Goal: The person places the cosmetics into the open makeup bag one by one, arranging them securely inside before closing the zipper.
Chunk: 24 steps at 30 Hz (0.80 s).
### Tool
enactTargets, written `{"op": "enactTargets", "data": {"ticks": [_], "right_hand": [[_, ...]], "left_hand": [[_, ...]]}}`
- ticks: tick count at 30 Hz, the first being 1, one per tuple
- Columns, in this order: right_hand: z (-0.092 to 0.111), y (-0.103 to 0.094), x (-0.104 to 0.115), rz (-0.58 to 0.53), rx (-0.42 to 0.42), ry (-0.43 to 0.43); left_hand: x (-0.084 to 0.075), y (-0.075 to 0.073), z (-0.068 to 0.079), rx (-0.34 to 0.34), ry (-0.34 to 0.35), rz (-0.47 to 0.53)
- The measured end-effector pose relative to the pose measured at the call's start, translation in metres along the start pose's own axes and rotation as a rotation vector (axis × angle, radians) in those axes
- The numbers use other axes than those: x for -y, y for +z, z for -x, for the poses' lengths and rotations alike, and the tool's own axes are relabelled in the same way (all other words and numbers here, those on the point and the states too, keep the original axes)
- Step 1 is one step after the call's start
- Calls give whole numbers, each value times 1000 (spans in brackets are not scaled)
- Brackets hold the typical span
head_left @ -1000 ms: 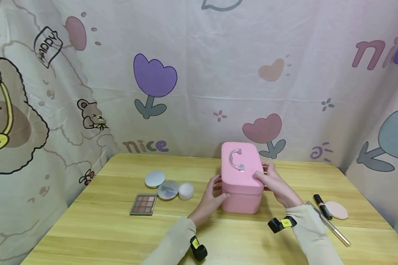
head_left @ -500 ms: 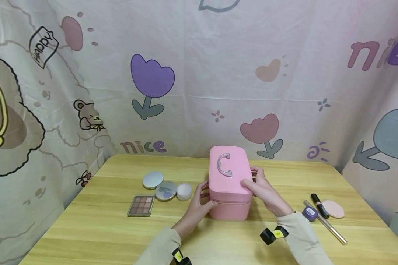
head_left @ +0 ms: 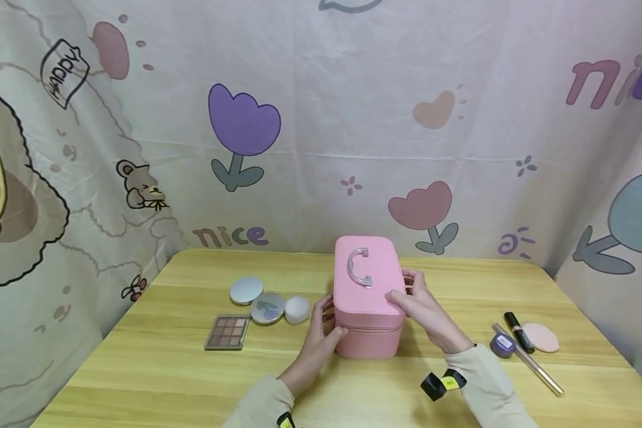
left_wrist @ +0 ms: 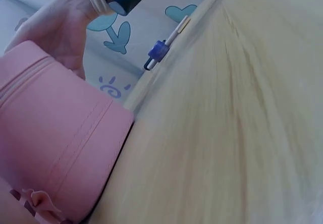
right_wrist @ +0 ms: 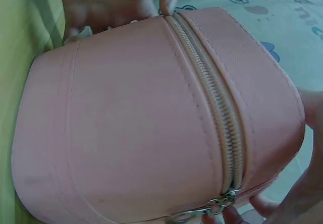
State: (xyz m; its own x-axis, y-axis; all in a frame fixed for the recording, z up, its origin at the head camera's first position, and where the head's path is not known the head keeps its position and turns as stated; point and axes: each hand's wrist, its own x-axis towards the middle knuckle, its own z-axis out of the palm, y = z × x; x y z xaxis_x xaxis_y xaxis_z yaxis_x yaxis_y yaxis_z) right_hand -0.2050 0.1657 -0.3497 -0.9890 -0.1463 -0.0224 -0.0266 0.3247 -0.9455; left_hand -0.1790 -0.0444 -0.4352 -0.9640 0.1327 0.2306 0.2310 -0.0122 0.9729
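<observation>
A pink vanity case (head_left: 366,276) with a silver top handle (head_left: 357,268) stands on the wooden table, its lid down. My left hand (head_left: 311,348) holds its left side, thumb at the front corner near the seam. On the opposite side my right hand (head_left: 428,312) grips the case, thumb over the lid's edge and fingers round the side. The right wrist view shows the zip (right_wrist: 214,95) closed along the side, with metal zip pulls (right_wrist: 220,204) at my right fingertips. Part of the right fingers is hidden behind the case.
Left of the case lie an eyeshadow palette (head_left: 227,332), two round compacts (head_left: 246,290) and a small white jar (head_left: 296,310). To the right are a purple-lidded jar (head_left: 502,345), a slim metallic tube (head_left: 537,370), a black lipstick tube (head_left: 519,331) and a pale pink puff (head_left: 541,337). A printed curtain hangs behind.
Both hands have shifted the case left and slightly nearer the person, mostly in the first half second. The purple-lidded jar has come out from behind the right sleeve.
</observation>
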Motion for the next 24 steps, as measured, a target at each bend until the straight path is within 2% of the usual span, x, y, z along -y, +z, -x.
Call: {"op": "enactTargets", "data": {"ticks": [3,6,9,11,13,17,19,21,24], "right_hand": [[-1,-4,2,39,26,-11],[-2,-12,3,107,70,-37],[-5,-25,6,215,76,-99],[-5,-30,10,326,54,-182],[-5,-28,18,478,29,-300],[-3,-6,37,802,6,-593],[-1,7,44,914,13,-707],[0,18,48,999,53,-762],[4,28,50,1081,109,-783]], "left_hand": [[-2,3,2,-20,-4,12],[-3,6,4,-43,-46,4],[-4,7,5,-53,-90,-6],[-5,7,5,-56,-100,-11],[-5,7,5,-54,-86,-7],[-6,6,6,-44,-52,0],[-7,6,6,-39,-45,2],[-7,5,7,-37,-49,0],[-9,5,7,-31,-60,-4]]}}
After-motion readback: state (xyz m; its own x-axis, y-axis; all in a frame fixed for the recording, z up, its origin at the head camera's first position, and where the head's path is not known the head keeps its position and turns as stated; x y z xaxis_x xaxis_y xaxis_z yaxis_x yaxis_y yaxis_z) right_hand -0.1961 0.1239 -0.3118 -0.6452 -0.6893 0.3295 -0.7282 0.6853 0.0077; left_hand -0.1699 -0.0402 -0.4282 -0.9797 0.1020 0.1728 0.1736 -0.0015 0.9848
